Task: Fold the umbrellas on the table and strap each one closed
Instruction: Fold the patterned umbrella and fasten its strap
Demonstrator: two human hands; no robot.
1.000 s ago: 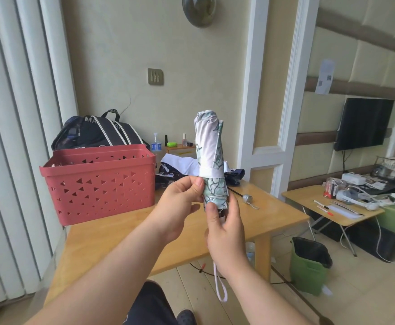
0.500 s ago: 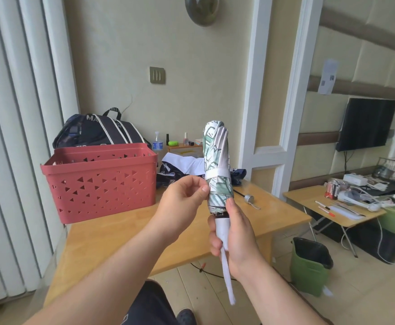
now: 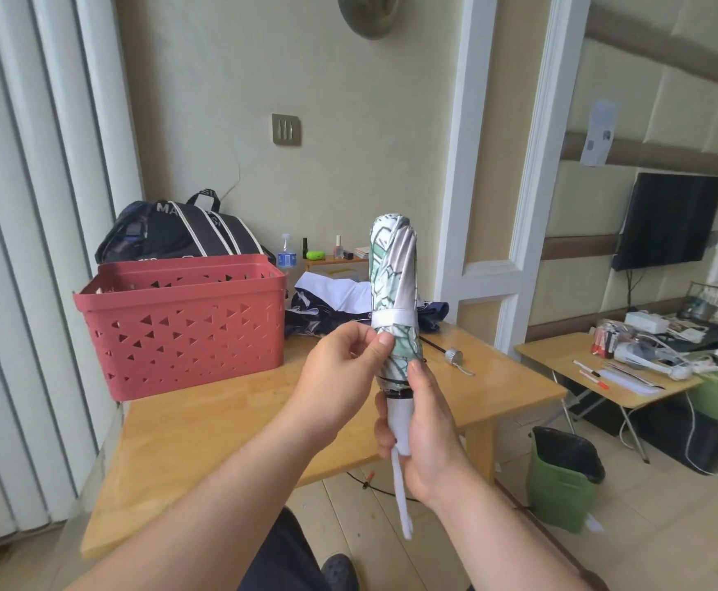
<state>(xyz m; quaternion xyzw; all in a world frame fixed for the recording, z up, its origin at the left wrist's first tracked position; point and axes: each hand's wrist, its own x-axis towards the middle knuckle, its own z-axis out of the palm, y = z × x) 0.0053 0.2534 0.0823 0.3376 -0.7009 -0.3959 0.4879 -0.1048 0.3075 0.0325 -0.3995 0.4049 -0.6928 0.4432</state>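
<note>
I see the folded umbrella [image 3: 393, 287] held upright in the air in front of me, above the near edge of the wooden tabletop [image 3: 221, 424], its green-and-white patterned canopy rolled tight with a white strap [image 3: 393, 321] wrapped round it below the middle. My right hand [image 3: 423, 437] grips the white handle [image 3: 400, 424] at the bottom, fingers curled round it and the thumb reaching up to touch the lower edge of the canopy; a white wrist loop [image 3: 402, 496] hangs down from under that hand. My left hand [image 3: 340, 377] pinches the canopy fabric just below the strap between thumb and fingertips, the other fingers curled in. On the tabletop behind, a red perforated basket [image 3: 182, 326] stands at the left, and a second umbrella [image 3: 340, 307], dark blue and white and still loose, lies crumpled at the far side, its thin shaft running out to a round silver knob [image 3: 453, 357] resting on the wood to the right of my hands. A dark bag [image 3: 178, 232] sits behind the basket, against the wall. On the floor to the right, a green bin [image 3: 562, 484] with a black liner stands just beside the table leg.
</note>
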